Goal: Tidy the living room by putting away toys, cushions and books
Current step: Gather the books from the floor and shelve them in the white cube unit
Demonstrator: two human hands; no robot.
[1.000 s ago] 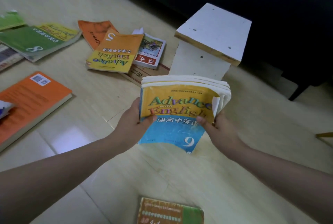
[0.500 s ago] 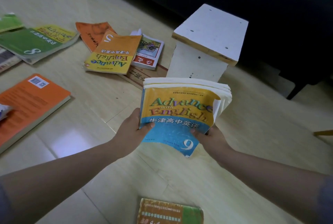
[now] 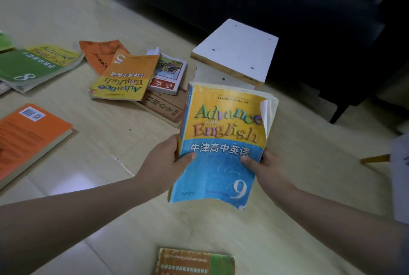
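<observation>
Gripping the English textbook [image 3: 221, 124] at centre frame, clamping the left hand [image 3: 163, 164] on its left edge and the right hand [image 3: 267, 170] on its right.

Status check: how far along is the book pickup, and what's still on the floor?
Done: nothing visibly put away. In hand: left hand and right hand grip the English 9 book above the floor. Left: the green book, yellow-orange book, red-and-white book, brown book, big orange book and the bottom-edge book lie on the floor.
</observation>
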